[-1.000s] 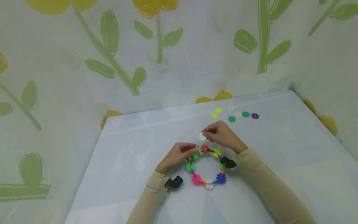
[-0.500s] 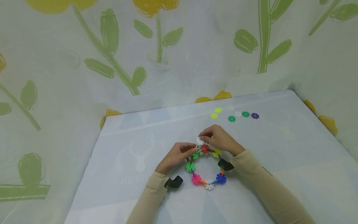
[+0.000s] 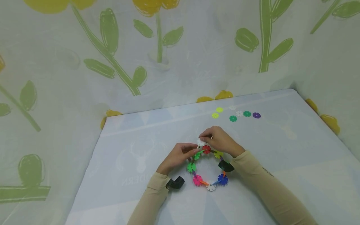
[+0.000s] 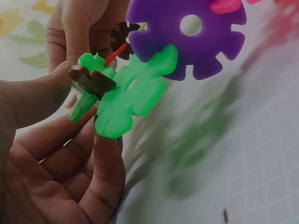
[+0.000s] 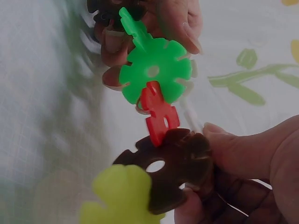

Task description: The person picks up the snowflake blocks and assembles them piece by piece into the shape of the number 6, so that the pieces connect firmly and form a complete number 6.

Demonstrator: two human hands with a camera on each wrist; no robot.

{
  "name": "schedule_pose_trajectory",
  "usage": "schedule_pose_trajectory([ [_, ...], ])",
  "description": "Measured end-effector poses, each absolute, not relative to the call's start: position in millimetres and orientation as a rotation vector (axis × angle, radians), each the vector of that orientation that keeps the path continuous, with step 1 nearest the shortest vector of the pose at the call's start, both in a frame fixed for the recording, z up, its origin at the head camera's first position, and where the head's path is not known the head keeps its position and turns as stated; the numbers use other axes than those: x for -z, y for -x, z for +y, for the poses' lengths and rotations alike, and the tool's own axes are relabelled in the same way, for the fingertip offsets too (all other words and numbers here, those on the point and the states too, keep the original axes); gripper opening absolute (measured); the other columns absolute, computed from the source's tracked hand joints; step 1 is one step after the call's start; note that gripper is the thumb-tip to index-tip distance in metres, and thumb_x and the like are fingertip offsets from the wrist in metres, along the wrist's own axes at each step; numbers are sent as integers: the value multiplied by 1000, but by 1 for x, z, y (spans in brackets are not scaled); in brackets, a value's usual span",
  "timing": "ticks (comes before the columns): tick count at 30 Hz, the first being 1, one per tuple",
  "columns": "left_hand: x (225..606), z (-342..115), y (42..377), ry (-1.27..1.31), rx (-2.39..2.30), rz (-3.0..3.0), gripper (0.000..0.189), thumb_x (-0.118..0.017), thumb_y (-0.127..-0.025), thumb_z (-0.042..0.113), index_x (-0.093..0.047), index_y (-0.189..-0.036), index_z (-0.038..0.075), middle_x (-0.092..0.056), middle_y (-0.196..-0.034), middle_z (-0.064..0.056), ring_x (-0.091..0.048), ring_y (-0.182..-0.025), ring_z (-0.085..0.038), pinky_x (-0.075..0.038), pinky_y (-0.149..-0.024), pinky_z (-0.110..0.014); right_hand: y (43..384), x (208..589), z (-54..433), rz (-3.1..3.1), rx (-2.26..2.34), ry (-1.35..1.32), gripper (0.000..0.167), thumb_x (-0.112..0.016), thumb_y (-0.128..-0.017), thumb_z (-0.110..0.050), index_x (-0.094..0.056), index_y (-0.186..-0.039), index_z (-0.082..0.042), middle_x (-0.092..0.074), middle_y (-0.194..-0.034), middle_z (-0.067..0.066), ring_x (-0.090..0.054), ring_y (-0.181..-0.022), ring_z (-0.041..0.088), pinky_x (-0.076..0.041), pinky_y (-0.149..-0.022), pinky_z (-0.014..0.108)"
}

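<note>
At the pale counter (image 3: pixel 118 181) I see the linked ring (image 3: pixel 191 167), probably light, stiff plastic, best taken disc-edge first. My left grip (image 3: pixel 177 157) pinches its far-left part; beyond, my right grip (image 3: pixel 222 141) pinches a white disc (image 3: pixel 201 142). Farther lie 7 loose discs (image 3: pixel 233 118).

R grip (image 3: pixel 222 142) (w/ white disc (image 3: pixel 201 142)) now nearer L grip (image 3: pixel 176 157).

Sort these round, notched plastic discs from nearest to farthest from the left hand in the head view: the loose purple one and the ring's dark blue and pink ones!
1. Pink disc: lower left of the ring, nearest the left hand.
2. Dark blue disc: the ring's lower right.
3. Loose purple disc: beyond the ring, far right.
</note>
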State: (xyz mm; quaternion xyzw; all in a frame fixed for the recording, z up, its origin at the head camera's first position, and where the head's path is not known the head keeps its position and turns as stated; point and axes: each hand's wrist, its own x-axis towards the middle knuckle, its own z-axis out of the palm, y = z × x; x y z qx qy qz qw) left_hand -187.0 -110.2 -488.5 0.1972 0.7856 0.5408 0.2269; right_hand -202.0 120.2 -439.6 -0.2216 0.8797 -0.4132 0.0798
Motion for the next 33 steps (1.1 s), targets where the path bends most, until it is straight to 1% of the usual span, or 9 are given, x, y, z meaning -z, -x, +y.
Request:
schedule_pose_trajectory([
  [6, 489, -109, 187, -534, -1496, 2167, 38, -62, -105, 21, -65, -134, -3, -74, -121, -22, -66, -88, -4, -56, -76, -25, 202, 440, 119, 2614, 1251, 645, 17, -67, -99, -7, -79, -109, 1, -79, -104, 12, -64, -81, 16, -58, -76, 32],
  [9, 487, -108, 186, -527, -1491, 2180, 39, -62, -105, 21, -65, -133, -5, -73, -123, -22, -69, -92, -7, -57, -81, -26, 202, 442, 117, 2602, 1256, 645, 17, -67, -99, -6, -79, -109, 2, -79, -104, 12, -65, -82, 16, -59, -78, 33],
  [12, 487, -107, 185, -527, -1481, 2207, 39, -62, -104, 21, -66, -132, -6, -72, -126, -22, -74, -105, -21, -58, -92, -31, 202, 444, 116, 2600, 1254, 639, 17, -67, -99, -6, -79, -108, 2, -79, -103, 12, -65, -83, 15, -59, -79, 33],
  [14, 487, -107, 185, -530, -1475, 2227, 38, -63, -104, 21, -66, -131, -6, -72, -128, -22, -73, -113, -28, -57, -98, -34, 201, 444, 115, 2608, 1246, 635, 17, -67, -99, -6, -79, -108, 2, -79, -103, 12, -66, -83, 15, -60, -79, 33],
  [15, 488, -107, 186, -535, -1475, 2235, 38, -63, -104, 20, -67, -131, -6, -72, -128, -22, -72, -116, -30, -57, -99, -34, 201, 444, 115, 2614, 1242, 634, 16, -67, -99, -6, -79, -108, 2, -79, -103, 12, -66, -84, 15, -60, -79, 33],
  [17, 488, -106, 186, -545, -1480, 2245, 37, -64, -103, 19, -67, -129, -7, -73, -126, -23, -72, -115, -33, -57, -99, -35, 201, 445, 114, 2622, 1249, 630, 16, -68, -99, -5, -79, -108, 2, -79, -103, 12, -66, -83, 15, -59, -78, 33],
  [25, 487, -106, 184, -523, -1514, 2252, 33, -66, -102, 14, -69, -125, -9, -74, -122, -24, -74, -110, -29, -58, -93, -27, 200, 450, 110, 2649, 1269, 677, 15, -68, -98, -3, -79, -106, 2, -80, -101, 12, -68, -85, 15, -59, -80, 36],
  [30, 487, -106, 185, -528, -1567, 2220, 32, -67, -101, 12, -69, -123, -11, -74, -119, -27, -74, -100, -12, -56, -88, -19, 200, 450, 108, 2664, 1257, 665, 15, -68, -97, -1, -79, -105, 3, -80, -101, 12, -69, -87, 16, -60, -81, 38],
  [33, 487, -107, 186, -534, -1573, 2195, 32, -67, -101, 12, -69, -123, -11, -74, -118, -27, -72, -97, -5, -56, -87, -19, 199, 450, 107, 2649, 1241, 640, 15, -67, -98, -2, -79, -106, 2, -80, -102, 12, -68, -87, 16, -60, -82, 37],
])
